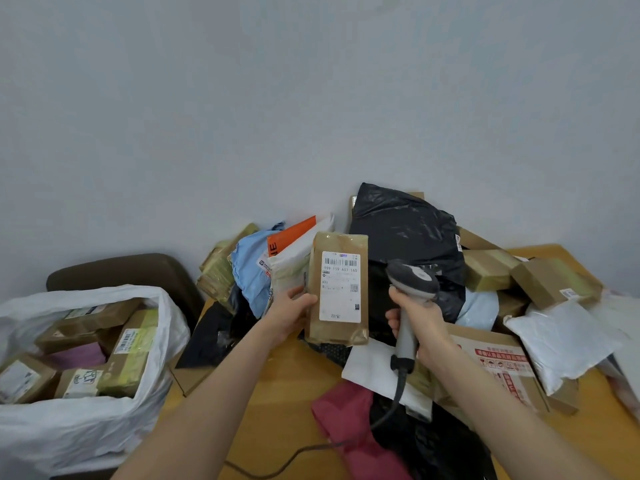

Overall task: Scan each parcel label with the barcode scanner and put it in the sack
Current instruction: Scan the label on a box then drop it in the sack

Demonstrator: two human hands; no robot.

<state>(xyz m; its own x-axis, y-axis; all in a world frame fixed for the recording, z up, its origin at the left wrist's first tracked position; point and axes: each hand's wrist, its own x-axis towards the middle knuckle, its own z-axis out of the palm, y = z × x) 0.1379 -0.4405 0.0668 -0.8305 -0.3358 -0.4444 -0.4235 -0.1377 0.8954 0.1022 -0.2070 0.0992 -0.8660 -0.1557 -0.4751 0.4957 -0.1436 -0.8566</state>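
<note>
My left hand (290, 311) grips the left edge of a tall brown cardboard parcel (337, 244), held upright above the table with its white barcode label (340, 287) facing me. My right hand (417, 315) holds a grey corded barcode scanner (412, 277) by its handle, just right of the parcel, its head level with the label's upper half. The white plastic sack (69, 434) stands open at the lower left, with several brown boxes (128, 355) inside it.
A heap of parcels covers the wooden table (277, 410): a big black bag (405, 223), brown boxes (554, 282) at right, white mailers (564, 337), a red-printed carton (498, 365), a pink bag (346, 410). A dark chair (121, 270) stands behind the sack.
</note>
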